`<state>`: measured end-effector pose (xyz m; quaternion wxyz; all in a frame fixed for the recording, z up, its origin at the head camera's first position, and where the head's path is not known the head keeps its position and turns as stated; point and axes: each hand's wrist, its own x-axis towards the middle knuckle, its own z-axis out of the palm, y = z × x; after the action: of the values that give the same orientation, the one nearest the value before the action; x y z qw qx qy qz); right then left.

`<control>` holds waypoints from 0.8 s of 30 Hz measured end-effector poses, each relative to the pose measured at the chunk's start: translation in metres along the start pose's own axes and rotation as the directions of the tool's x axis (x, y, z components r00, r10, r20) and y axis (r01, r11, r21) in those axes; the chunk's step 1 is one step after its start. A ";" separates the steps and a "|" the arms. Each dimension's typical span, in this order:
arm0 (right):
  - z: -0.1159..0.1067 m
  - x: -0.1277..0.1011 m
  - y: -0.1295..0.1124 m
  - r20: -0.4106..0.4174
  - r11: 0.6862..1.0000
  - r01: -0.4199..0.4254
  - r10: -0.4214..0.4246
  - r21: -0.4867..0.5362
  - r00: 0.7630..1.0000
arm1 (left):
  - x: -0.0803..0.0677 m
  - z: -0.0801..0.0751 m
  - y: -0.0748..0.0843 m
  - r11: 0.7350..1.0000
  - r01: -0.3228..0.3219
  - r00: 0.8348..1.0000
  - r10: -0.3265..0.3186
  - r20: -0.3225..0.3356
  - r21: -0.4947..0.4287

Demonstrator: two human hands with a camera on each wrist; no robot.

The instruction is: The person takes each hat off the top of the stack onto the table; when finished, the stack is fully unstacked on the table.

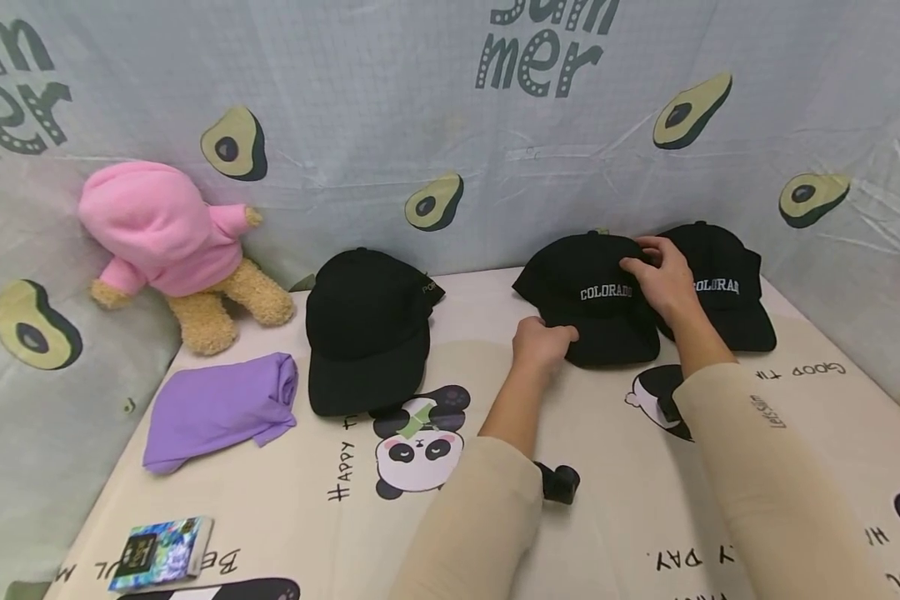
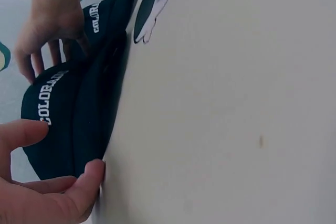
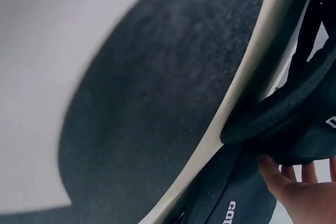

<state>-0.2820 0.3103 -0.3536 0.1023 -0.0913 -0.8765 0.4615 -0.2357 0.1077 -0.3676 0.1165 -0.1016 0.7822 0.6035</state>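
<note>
colorado cap (image 1: 588, 308) sits near the surface's (image 1: 607, 417) back edge, beside its twin cap (image 1: 723, 287) toward the back-right corner. your left hand (image 1: 537, 343) pinches its left side; your right hand (image 1: 667, 279) lies spread-fingered on the crown. uneven pull could drag the twin cap.

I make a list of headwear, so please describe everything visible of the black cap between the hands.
The black cap looks like fabric, with a rounded crown, white letters seeming to read COLORADO, and a brim pointing toward the viewer. It sits on the patterned sheet. The left hand touches its brim, the right hand its crown; another cap is close at right.
</note>
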 end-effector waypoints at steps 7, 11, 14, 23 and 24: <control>-0.004 0.002 0.005 0.011 1.000 0.019 -0.018 -0.014 1.000 | -0.004 0.012 0.008 0.985 0.063 0.998 -0.061 0.017 -0.161; -0.007 0.003 0.006 0.003 0.999 0.022 -0.022 -0.032 1.000 | -0.004 0.017 0.010 0.967 0.090 0.996 -0.084 0.038 -0.238; -0.006 0.003 0.005 0.000 0.999 0.024 -0.024 -0.040 1.000 | -0.004 0.019 0.009 0.956 0.103 0.994 -0.092 0.051 -0.276; -0.006 0.004 0.006 -0.006 0.998 0.030 -0.031 -0.063 1.000 | -0.004 0.025 0.007 0.936 0.133 0.990 -0.112 0.080 -0.327; -0.006 0.004 0.007 -0.008 0.997 0.029 -0.030 -0.067 1.000 | -0.004 0.026 0.007 0.934 0.136 0.990 -0.113 0.086 -0.329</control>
<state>-0.2834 0.3201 -0.3552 0.1101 -0.0839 -0.8922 0.4300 -0.2327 0.1342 -0.3662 0.1613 -0.1493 0.6562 0.7219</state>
